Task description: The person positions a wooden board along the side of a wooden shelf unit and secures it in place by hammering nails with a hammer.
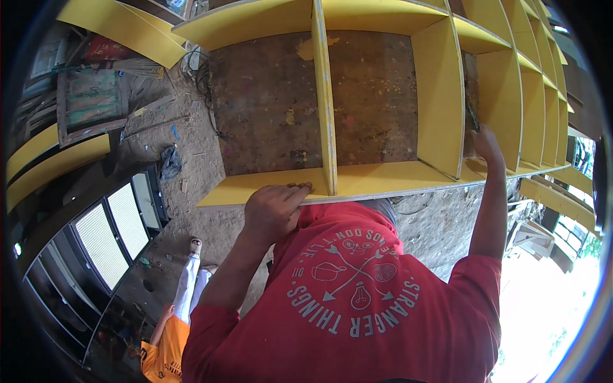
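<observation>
A large yellow shelf unit (pixel 440 102) with several compartments lies across a stained brown worktop (pixel 373 96). Its near board (pixel 383 182) runs along my waist. My left hand (pixel 274 205) is closed over the edge of that board, left of an upright divider (pixel 324 96). Farther right, my right hand (pixel 488 145) reaches into a narrow compartment, its fingers wrapped round a slim dark tool (pixel 472 118). The tool points away from me, close to the compartment's side panel. Its kind is too small and shaded to make out.
Loose yellow boards (pixel 137 29) lie at the far left. A dark frame with pale mesh panels (pixel 102 242) stands left. Another person in an orange shirt (pixel 167 348) is at the lower left. A black cable (pixel 207 89) hangs beside the worktop. More boards (pixel 555 201) lie right.
</observation>
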`<state>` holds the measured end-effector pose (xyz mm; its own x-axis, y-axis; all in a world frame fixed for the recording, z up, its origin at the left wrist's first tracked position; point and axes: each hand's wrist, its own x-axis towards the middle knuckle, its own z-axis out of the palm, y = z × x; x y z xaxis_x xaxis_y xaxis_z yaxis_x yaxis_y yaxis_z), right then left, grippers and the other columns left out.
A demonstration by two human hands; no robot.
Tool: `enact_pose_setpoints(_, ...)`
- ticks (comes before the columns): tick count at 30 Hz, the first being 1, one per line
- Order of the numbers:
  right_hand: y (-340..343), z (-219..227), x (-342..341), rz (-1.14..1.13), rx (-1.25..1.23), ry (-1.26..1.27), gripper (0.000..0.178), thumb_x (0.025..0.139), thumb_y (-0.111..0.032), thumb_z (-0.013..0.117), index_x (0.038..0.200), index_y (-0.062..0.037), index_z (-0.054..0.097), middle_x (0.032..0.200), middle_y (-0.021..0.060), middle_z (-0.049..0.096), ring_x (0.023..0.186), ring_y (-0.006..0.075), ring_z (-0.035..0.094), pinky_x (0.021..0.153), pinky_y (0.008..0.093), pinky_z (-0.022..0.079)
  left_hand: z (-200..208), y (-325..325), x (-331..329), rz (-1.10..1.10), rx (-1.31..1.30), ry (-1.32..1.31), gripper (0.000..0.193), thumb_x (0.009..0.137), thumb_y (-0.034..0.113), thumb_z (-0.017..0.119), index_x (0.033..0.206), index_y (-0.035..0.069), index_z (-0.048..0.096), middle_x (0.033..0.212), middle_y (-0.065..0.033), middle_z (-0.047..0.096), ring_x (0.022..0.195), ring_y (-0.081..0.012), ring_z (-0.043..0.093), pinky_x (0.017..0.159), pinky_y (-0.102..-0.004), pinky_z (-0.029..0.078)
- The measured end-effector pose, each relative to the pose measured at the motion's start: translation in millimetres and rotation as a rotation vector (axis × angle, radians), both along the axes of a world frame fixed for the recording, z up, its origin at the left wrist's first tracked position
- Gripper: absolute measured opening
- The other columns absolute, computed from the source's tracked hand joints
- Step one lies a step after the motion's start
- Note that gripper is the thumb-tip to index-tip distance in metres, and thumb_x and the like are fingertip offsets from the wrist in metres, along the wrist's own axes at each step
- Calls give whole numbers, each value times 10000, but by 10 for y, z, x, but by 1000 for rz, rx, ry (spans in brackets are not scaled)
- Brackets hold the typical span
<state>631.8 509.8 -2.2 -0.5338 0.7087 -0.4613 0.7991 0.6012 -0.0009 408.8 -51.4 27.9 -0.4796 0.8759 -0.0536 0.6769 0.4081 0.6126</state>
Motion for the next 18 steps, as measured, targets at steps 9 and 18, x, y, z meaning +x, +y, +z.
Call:
enact_pose_setpoints(9,51,-131,90,19,-20,68,450,942,-266,613,1208,96,639,1166,386,669,1158,550,617,986,550,492,-34,50,-7,-15,48,0,292,810,105,747,1099,122,783,950,-40,797,894,-215,766,774,-366,588)
enact_pose_setpoints(18,9,-256,142,3,8,95,380,945,-230,618,1167,78,644,1154,367,675,1138,548,624,987,563,506,21,39,-30,24,64,-5,360,730,41,736,1077,106,805,942,-66,799,861,-231,768,743,-376,590)
